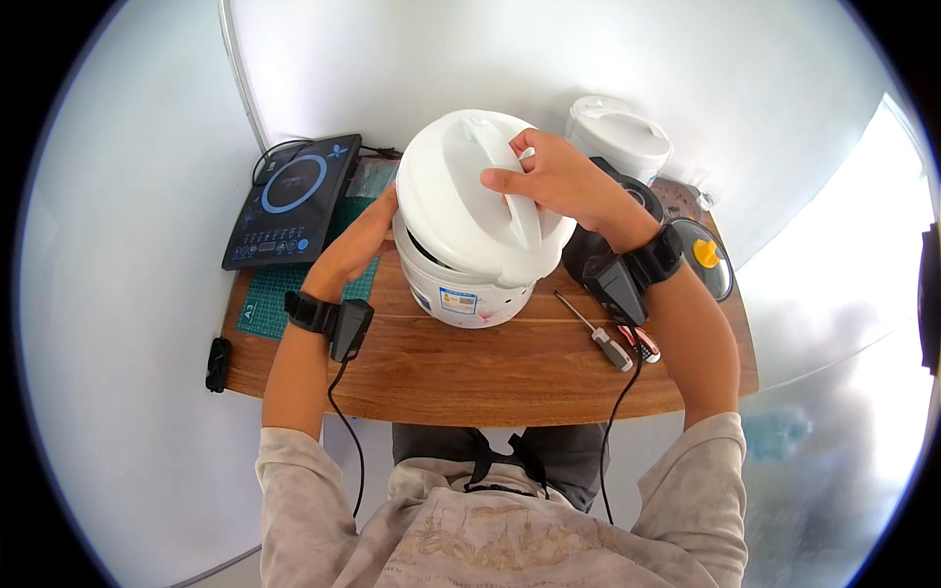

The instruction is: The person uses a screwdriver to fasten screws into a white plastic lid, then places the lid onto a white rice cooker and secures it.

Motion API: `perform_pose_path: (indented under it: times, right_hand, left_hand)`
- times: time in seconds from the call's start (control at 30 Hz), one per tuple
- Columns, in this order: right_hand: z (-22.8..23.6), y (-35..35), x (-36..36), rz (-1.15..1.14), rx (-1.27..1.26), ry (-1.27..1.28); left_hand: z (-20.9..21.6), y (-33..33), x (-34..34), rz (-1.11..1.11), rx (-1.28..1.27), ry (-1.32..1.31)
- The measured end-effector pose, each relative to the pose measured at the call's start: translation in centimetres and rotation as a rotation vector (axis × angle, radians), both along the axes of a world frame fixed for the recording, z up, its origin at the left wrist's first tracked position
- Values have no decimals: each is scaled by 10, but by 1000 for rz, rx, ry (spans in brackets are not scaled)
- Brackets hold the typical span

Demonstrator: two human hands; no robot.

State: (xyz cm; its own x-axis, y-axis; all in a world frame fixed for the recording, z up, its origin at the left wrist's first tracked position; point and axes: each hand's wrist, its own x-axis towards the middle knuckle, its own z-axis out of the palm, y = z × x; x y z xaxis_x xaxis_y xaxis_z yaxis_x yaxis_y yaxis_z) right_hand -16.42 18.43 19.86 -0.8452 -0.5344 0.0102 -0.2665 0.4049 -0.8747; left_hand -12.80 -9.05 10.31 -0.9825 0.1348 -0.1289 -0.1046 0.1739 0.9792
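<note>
A white round bucket (470, 306) with a label and a pink print stands on the wooden table in front of me. Its white lid (446, 186) sits tilted, and a dark gap shows along the near left of the rim. My right hand (564, 181) is closed around the raised handle on top of the lid, thumb on the near side. My left hand (368, 235) holds the bucket's left side near the rim; its fingertips are partly hidden behind the wall. What is inside the bucket cannot be seen.
A black induction cooktop (292, 201) lies left on a green cutting mat (263, 299). A second white lidded bucket (619, 137) stands behind right. A screwdriver (610, 345), a red-handled tool (647, 345) and a glass lid with yellow knob (706, 254) lie right. Walls (392, 59) enclose the table.
</note>
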Motion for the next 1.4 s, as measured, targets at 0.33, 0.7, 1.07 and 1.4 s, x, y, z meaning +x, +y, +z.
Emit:
perform_pose_path:
  times: [0.33, 0.7, 1.07, 1.4]
  right_hand:
    - [-11, -4, -15, 27, 41, 49]
    - [-25, -5, -28, 105, 11, 36]
    - [-10, 8, 3, 10, -105, 24]
    - [-26, 39, 50, -93, -491, 93]
  left_hand:
    - [-7, -1, -2, 10, 39, 26]
    - [-7, -2, -5, -25, 64, 10]
    - [-8, -5, 0, 15, 87, 35]
    - [-27, -4, -2, -23, -270, 243]
